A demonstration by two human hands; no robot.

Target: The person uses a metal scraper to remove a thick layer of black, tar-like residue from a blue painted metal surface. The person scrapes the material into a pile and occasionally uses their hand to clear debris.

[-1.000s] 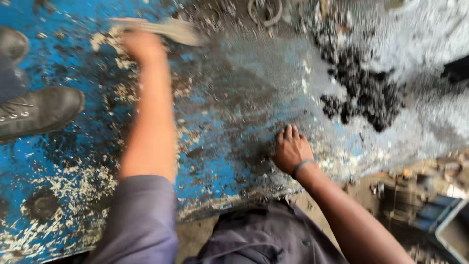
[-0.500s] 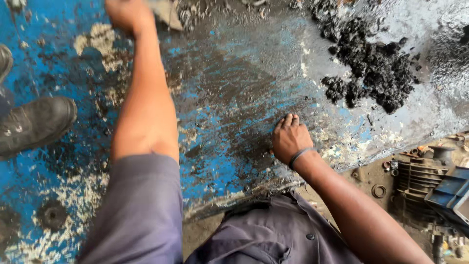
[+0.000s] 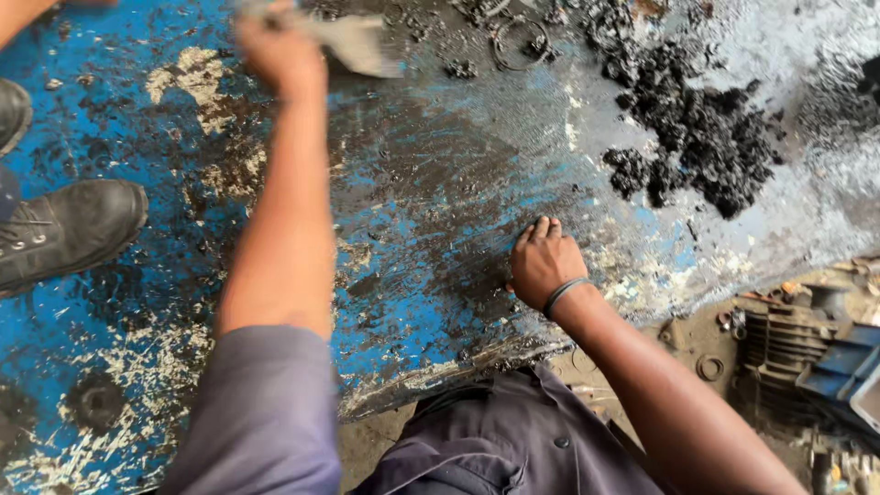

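My left hand (image 3: 280, 50) is stretched far out over a worn blue metal surface (image 3: 183, 183) and is closed around a flat grey scraper-like tool (image 3: 353, 41), which is blurred with motion. My right hand (image 3: 543, 261) rests palm down on the greasy middle of the surface, fingers together, with a dark band on the wrist. A heap of black greasy debris (image 3: 701, 137) lies to the far right of it.
A person's black boot (image 3: 64, 229) stands on the surface at the left, with a second boot (image 3: 11, 110) above it. Metal rings (image 3: 521, 41) lie near the top. Engine parts (image 3: 788, 335) and a blue object (image 3: 848, 362) sit on the ground at right.
My left hand with the tool has shifted right and back along the top of the surface. My right hand has stayed planted. The view has drifted a little.
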